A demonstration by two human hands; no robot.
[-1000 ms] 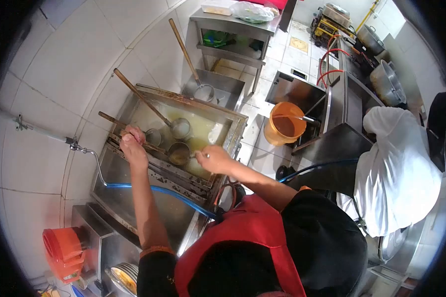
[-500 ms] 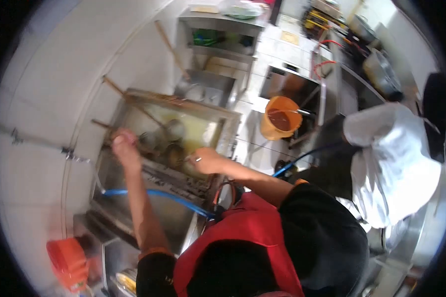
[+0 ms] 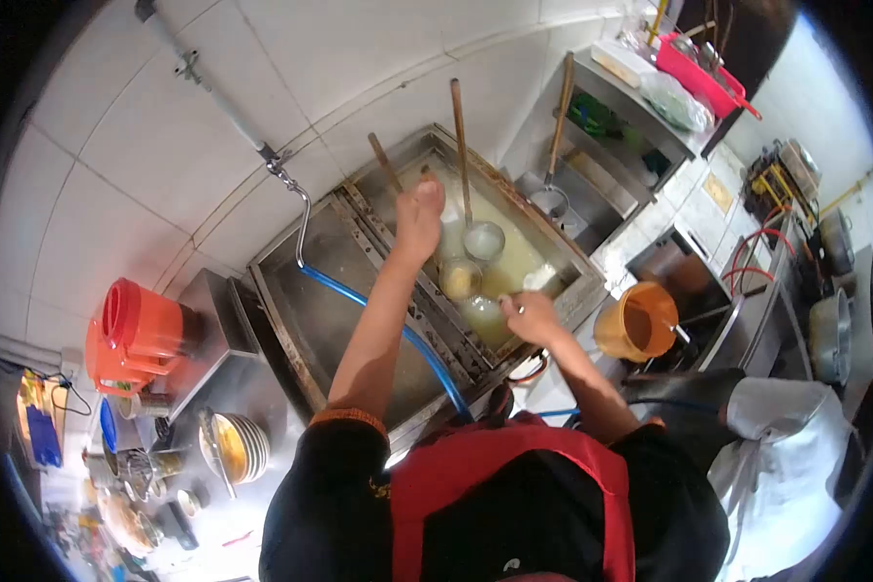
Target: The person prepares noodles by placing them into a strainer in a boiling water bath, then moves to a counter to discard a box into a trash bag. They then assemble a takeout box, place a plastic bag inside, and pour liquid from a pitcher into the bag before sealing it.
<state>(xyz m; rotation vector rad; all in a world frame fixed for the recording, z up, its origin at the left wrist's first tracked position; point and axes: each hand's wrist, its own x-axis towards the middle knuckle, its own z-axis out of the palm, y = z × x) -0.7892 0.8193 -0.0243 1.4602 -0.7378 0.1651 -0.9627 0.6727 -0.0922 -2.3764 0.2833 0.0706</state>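
My left hand (image 3: 420, 215) is closed round the wooden handle of a strainer over the metal vat. The strainer's round basket (image 3: 460, 279) sits low over the cloudy, yellowish liquid (image 3: 516, 242). My right hand (image 3: 532, 316) is closed near the vat's right end, beside a foamy patch; what it holds is too small to make out. A second ladle (image 3: 482, 241), with a long wooden handle, leans in the liquid against the back edge. Another wooden handle (image 3: 383, 160) slants over the vat's back left edge.
A blue hose (image 3: 412, 339) crosses the left basin. An orange bucket (image 3: 636, 322) stands right of the vat. A person in white (image 3: 781, 456) is at the right. Stacked plates (image 3: 235, 449) and a red container (image 3: 150, 320) are on the left.
The view has turned, so the vat appears further right and more of the left counter shows. The strainer basket now shows pale contents. Both hands remain over the vat.
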